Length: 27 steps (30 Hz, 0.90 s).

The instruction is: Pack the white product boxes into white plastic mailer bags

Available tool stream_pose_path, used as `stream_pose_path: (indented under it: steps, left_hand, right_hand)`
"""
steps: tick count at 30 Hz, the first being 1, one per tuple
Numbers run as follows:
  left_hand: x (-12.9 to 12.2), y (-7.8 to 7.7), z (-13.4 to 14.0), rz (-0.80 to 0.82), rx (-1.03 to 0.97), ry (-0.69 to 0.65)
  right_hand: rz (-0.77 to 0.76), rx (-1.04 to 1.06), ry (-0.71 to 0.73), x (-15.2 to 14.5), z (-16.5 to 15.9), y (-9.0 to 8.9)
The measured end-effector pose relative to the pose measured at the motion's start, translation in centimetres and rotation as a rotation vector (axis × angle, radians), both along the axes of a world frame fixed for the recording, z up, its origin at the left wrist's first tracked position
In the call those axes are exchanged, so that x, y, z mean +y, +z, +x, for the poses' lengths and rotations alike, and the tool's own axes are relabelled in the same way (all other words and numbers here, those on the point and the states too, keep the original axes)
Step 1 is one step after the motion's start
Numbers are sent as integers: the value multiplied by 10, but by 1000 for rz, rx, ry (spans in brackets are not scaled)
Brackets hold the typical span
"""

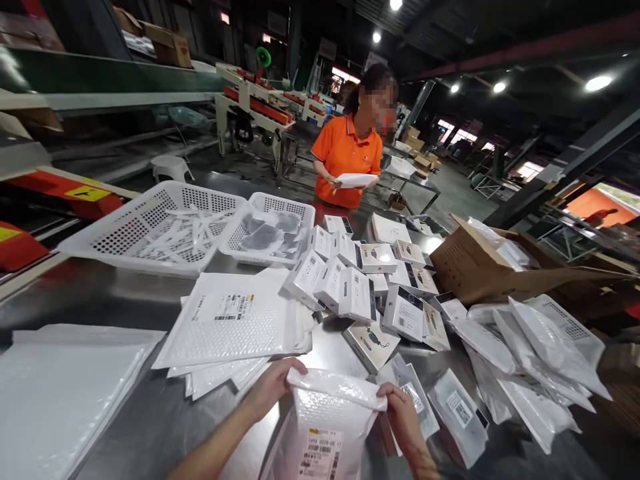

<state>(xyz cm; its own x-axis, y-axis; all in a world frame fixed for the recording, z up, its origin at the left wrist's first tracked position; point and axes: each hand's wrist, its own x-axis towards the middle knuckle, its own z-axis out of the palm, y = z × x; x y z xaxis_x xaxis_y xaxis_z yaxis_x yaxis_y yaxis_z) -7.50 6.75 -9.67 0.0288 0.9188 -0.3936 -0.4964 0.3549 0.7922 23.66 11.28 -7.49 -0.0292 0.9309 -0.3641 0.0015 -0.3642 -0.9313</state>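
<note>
Both hands, our left hand (273,387) and right hand (403,417), pinch the bubble mailer (325,427) at its folded top corners; soft, light, slippery, we judge, just below the small boxes (350,287)

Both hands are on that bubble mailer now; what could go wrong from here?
1. The left hand and right hand grip only the top flap of the bubble mailer, so it might slip or crease.
2. The small boxes are piled loosely just behind it; an elbow could topple some.
3. The filled mailers slope toward the table edge and may slide off.
</note>
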Motion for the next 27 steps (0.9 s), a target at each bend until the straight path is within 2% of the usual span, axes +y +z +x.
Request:
stream_pose_path:
  steps: [2,4,6,8,10,11,13,16,19,24,27]
  left_hand:
    - [-1,3,4,1,134,-14]
    - [-1,5,8,37,320,-3]
    - [-3,6,12,78,447,27]
    - [-7,7,15,75,487,55]
    - [-10,8,18,62,498,58]
    - [-12,10,19,71,499,56]
    - [-14,13,23,102,488,45]
    - [-15,20,28,129,439,19]
    - [-18,22,29,140,393,8]
    - [-18,8,28,149,436,9]
    - [-10,1,31,126,449,0]
  right_hand:
    - [39,-78,56,0,3,-2]
    - [72,-232,133,-1,8,-4]
    - [90,-394,149,-1,13,-6]
    - [140,-522,87,-1,13,-3]
    - [296,-666,99,0,2,6]
    - [395,-735,161,0,-8,11]
    - [538,-858,384,1,-36,23]
    - [489,-1051,730,1,-79,34]
    - [392,-1222,840,-1,-94,40]
    - [372,-1334,911,-10,-63,49]
    - [407,-1372,965,-27,-42,33]
